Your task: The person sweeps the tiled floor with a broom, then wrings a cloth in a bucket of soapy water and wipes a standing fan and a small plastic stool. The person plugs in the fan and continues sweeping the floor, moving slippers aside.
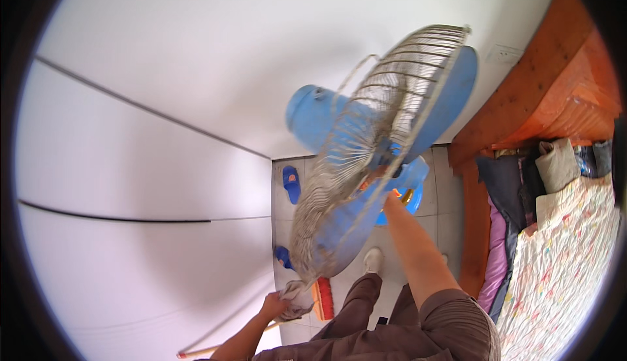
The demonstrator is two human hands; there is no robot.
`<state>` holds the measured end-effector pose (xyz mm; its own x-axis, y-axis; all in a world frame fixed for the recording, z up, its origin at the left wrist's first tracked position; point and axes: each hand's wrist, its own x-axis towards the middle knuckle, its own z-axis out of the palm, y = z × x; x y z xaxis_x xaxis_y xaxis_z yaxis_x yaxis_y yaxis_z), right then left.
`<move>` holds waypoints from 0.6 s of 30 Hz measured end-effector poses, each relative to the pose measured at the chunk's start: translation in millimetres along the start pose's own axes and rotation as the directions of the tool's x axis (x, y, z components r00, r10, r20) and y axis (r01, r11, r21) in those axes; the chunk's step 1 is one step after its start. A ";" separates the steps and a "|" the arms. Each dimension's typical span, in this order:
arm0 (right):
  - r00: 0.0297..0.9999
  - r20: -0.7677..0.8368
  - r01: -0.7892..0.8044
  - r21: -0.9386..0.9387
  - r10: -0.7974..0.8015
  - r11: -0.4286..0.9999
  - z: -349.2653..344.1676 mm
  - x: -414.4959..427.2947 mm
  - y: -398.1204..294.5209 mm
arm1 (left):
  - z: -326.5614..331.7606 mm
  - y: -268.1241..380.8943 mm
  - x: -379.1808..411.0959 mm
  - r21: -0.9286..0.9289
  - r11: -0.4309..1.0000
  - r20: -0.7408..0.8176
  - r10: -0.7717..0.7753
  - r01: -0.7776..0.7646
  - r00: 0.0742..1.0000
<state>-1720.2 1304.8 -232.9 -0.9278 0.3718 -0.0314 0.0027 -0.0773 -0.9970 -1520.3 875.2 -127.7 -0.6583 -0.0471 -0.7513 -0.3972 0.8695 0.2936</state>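
Note:
A blue electric fan with its rear wire guard and blue blades in view stands tilted before me, the motor housing towards the wall. My left hand grips a crumpled greyish cloth at the guard's lower edge. My right arm reaches behind the blades to the middle of the fan; my right hand is mostly hidden there, and what its fingers do cannot be made out. Part of a blue basin shows on the floor behind the fan.
Blue slippers lie by the white cabinet. A red-bristled broom is near my feet. At right stands a wooden bed frame with folded clothes and a patterned sheet. A socket is on the wall.

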 end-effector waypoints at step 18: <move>0.947 -0.292 0.068 -0.223 -0.133 0.972 -99.6 -49.4 -127.4 | 10.4 151.6 131.6 -0.625 0.707 -0.320 0.155 -0.331 0.935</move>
<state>-1637.6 1388.4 -111.4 -0.7703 0.6324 0.0824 0.0227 0.1562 -0.9875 -1660.5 1005.9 -188.2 -0.8813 -0.0663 -0.4679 -0.4626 0.3230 0.8256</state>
